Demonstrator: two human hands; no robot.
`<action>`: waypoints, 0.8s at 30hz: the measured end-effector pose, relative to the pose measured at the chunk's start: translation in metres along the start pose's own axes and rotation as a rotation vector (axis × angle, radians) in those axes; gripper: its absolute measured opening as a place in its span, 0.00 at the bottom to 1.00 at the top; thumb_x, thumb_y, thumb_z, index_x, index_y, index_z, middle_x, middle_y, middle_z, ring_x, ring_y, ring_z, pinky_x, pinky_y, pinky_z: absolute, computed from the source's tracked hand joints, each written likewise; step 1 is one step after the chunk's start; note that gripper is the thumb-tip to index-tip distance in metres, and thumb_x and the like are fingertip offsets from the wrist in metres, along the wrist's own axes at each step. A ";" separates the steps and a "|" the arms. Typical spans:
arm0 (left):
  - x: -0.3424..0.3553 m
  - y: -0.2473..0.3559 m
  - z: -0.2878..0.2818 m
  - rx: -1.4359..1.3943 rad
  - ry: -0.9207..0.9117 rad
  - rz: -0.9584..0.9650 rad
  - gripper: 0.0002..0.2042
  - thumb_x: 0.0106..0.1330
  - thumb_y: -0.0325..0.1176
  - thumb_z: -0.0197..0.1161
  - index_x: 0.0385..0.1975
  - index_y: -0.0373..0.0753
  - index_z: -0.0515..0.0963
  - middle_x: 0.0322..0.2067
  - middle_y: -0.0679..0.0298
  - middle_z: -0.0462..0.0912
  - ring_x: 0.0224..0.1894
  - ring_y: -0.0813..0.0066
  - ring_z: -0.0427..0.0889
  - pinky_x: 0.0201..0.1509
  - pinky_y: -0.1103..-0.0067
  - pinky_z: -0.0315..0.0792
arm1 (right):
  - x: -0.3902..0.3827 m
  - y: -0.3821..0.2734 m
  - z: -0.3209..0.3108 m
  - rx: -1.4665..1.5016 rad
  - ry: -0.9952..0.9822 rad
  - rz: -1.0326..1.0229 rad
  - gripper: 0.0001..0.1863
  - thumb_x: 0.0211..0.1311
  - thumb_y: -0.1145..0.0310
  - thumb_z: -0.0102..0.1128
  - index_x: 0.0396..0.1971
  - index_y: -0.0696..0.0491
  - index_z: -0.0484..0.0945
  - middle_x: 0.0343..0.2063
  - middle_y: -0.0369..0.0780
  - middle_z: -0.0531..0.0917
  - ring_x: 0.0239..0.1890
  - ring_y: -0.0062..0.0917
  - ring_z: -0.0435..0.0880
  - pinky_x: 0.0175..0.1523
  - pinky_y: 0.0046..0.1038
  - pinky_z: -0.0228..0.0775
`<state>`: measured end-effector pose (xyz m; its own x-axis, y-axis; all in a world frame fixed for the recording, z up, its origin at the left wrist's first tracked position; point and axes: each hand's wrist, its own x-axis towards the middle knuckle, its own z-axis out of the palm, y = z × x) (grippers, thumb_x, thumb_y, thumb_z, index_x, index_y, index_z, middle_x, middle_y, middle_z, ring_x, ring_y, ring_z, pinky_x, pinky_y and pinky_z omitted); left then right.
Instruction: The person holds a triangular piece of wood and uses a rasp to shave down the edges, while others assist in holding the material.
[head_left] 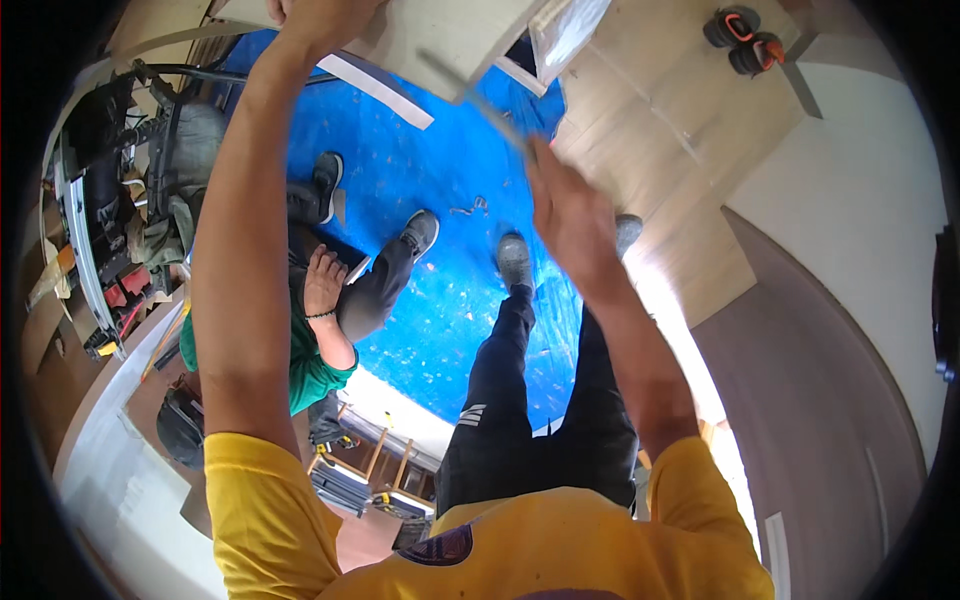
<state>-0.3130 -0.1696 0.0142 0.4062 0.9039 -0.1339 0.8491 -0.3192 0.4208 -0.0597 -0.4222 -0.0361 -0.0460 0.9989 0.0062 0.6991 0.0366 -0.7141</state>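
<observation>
My right hand is closed round one end of a long thin grey tool, smeared by motion; its exact kind cannot be made out. The tool's far end crosses the corner of a pale wooden panel at the top of the view. Whether the tool touches the panel cannot be told. My left arm reaches up to the left part of that panel. My left hand is at its surface, largely cut off by the upper edge, with only a bit of the fingers showing.
A person in a green shirt sits close on my left, one hand near the knee. Blue sheeting covers the floor. A pale strip lies below the panel. Orange-and-black ear defenders lie far right. Cluttered gear stands left.
</observation>
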 end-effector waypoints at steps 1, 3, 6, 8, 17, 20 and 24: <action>0.001 -0.001 -0.002 -0.042 -0.012 0.000 0.17 0.72 0.30 0.59 0.59 0.39 0.79 0.61 0.55 0.79 0.65 0.61 0.76 0.71 0.75 0.64 | -0.004 -0.002 -0.004 -0.001 0.002 0.009 0.15 0.70 0.68 0.59 0.53 0.55 0.80 0.33 0.53 0.85 0.35 0.49 0.85 0.38 0.43 0.78; -0.002 -0.004 -0.006 -0.064 -0.048 -0.033 0.17 0.73 0.32 0.58 0.60 0.41 0.78 0.62 0.55 0.78 0.66 0.60 0.75 0.71 0.74 0.64 | -0.013 -0.012 -0.005 0.007 -0.005 0.042 0.15 0.71 0.67 0.58 0.54 0.55 0.79 0.33 0.54 0.84 0.35 0.49 0.85 0.38 0.44 0.78; -0.003 0.000 0.002 -0.131 -0.042 -0.033 0.20 0.77 0.40 0.52 0.63 0.42 0.76 0.65 0.54 0.76 0.67 0.59 0.73 0.72 0.73 0.62 | 0.036 -0.019 -0.006 -0.092 -0.013 -0.076 0.19 0.73 0.62 0.55 0.58 0.53 0.73 0.27 0.49 0.84 0.28 0.46 0.85 0.32 0.46 0.78; -0.007 0.002 0.000 -0.112 -0.061 -0.091 0.24 0.78 0.48 0.45 0.65 0.43 0.74 0.66 0.53 0.74 0.68 0.58 0.71 0.73 0.72 0.61 | 0.040 -0.029 -0.009 -0.111 -0.030 -0.021 0.18 0.73 0.62 0.54 0.58 0.53 0.73 0.28 0.48 0.84 0.28 0.46 0.85 0.33 0.46 0.79; -0.007 0.018 -0.012 -0.206 -0.187 -0.282 0.38 0.74 0.65 0.36 0.72 0.41 0.65 0.72 0.51 0.64 0.71 0.55 0.66 0.76 0.69 0.55 | 0.029 -0.036 -0.013 -0.145 -0.074 0.048 0.17 0.74 0.61 0.54 0.56 0.51 0.74 0.28 0.48 0.84 0.30 0.46 0.86 0.34 0.45 0.79; -0.018 0.035 -0.019 -0.167 -0.142 -0.297 0.39 0.74 0.66 0.37 0.73 0.41 0.63 0.72 0.49 0.62 0.70 0.54 0.68 0.76 0.68 0.56 | 0.017 -0.037 -0.002 -0.121 -0.073 0.087 0.15 0.74 0.62 0.54 0.54 0.52 0.75 0.28 0.48 0.84 0.28 0.46 0.86 0.32 0.44 0.79; -0.011 0.023 -0.015 -0.290 -0.181 -0.257 0.41 0.72 0.67 0.40 0.73 0.39 0.61 0.72 0.47 0.62 0.69 0.55 0.69 0.75 0.68 0.57 | 0.012 -0.036 -0.002 -0.051 0.034 0.032 0.14 0.73 0.63 0.54 0.51 0.53 0.75 0.28 0.48 0.84 0.28 0.47 0.86 0.32 0.47 0.78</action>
<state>-0.3031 -0.1829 0.0391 0.2681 0.8708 -0.4121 0.8110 0.0269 0.5845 -0.0842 -0.4120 -0.0088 0.0007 1.0000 0.0088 0.7350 0.0055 -0.6780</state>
